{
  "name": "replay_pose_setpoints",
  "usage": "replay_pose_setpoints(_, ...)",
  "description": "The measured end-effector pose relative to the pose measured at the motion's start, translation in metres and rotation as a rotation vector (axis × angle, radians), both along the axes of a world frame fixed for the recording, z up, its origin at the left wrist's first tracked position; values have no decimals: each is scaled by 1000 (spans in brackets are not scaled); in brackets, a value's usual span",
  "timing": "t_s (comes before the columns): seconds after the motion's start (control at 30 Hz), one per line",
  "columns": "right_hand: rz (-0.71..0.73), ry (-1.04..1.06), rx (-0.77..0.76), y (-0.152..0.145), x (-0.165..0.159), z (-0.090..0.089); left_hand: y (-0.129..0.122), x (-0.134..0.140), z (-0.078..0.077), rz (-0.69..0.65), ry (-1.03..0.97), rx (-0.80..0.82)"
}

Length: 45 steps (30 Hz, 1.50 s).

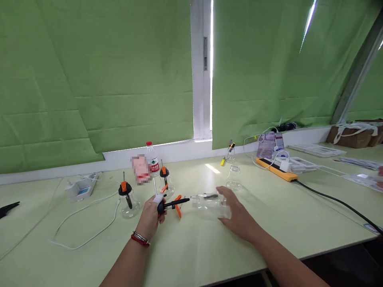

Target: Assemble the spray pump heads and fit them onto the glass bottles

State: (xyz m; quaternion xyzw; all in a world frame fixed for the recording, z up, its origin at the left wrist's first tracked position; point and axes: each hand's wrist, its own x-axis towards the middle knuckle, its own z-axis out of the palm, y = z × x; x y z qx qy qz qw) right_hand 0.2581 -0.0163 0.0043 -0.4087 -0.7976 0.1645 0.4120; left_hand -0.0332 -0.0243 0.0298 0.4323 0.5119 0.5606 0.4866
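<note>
My left hand (149,217) is closed around a black spray-pump-like top (170,204) with a slim stem pointing right. An orange part (178,206) shows beside the stem; whether it belongs to the top I cannot tell. My right hand (237,215) grips the base end of a clear bottle (206,206) lying sideways, its narrow neck facing the stem. The stem's tip is close to the neck, and a small gap seems to lie between them. Behind my left hand stand clear flasks with black-and-orange tops, one nearer (129,207) and one farther (167,187).
An open clear flask (233,179) stands beyond my right hand, with a small bottle (230,154) behind it. A red-capped water bottle (152,159) is at the back. White cables cross the left side; an orange power strip (275,169) lies right.
</note>
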Motion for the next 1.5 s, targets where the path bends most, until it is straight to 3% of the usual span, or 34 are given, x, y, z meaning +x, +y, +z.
replay_pose_setpoints(0.17, -192, 274, -344, 12, 53, -9, 3, 0, -1, 80, -19, -30)
replay_pose_setpoints(0.23, -227, 279, -452, 19, 70, -14, 4, 2, -2, 97, -20, -46)
replay_pose_setpoints(0.5, -530, -55, -442, 46, 92, -23, 4, 1, -4, 145, -12, -46)
replay_pose_setpoints(0.8, -587, -188, -336, 60, 93, -35, 7, -1, -10, 133, -7, -6)
replay_pose_setpoints(0.87, -641, -187, -198, 56, 89, -34, 6, -1, -9, 123, -8, -2)
replay_pose_setpoints(0.97, -711, -184, 126, 42, 75, -23, 5, 1, -7, 91, -4, -3)
replay_pose_setpoints(1.07, -557, -226, 409, 22, 45, -7, 1, 6, -4, 13, 10, -12)
replay_pose_setpoints(1.23, -88, -485, 579, -5, -24, 8, -8, 21, 0, -174, 50, -19)
replay_pose_setpoints(1.37, 193, -569, 592, -4, -66, 9, -13, 28, -1, -279, 63, -14)
replay_pose_setpoints(1.43, 207, -523, 552, -1, -76, 13, -13, 27, -2, -269, 52, 26)
replay_pose_setpoints(1.5, 174, -397, 427, 2, -77, 23, -12, 22, -3, -171, 66, 141)
